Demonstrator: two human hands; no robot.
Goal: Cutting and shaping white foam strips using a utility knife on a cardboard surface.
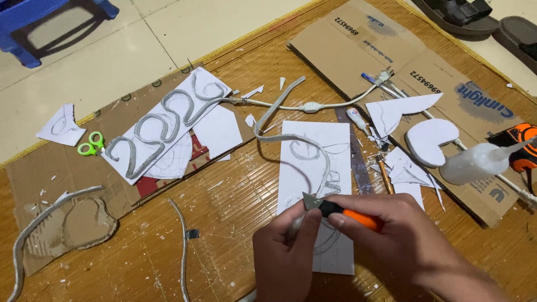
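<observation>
Head view shows our right hand (391,235) gripping an orange knife (344,211), fingers clenched round its handle, the blade tip pointing left at the end of a grey strip (288,137). Our left hand (285,251) pinches that strip's near end between thumb and fingers, right under the blade. From there the strip curls up over a white sheet (319,168) with pencilled curves, which lies on the wooden board (235,207) just ahead of our hands.

Left of the sheet, a loose strip piece (182,240) lies on the board. Further left, another grey piece (39,223) bends round a cardboard cutout (78,223). Beyond that, a paper (168,126) carries grey strip bent into digits, with green scissors (90,144) beside it on flat cardboard.

Right of the sheet we see a ruler (358,162), paper scraps (405,170) and a white foam shape (429,140). A clear glue bottle (481,162) lies further right, near an orange-and-black tool (520,145). A white cable (313,106) with an inline switch runs across the board behind the sheet. Sandals (475,17) sit on the tiled floor at top right, a blue stool (33,22) at top left.
</observation>
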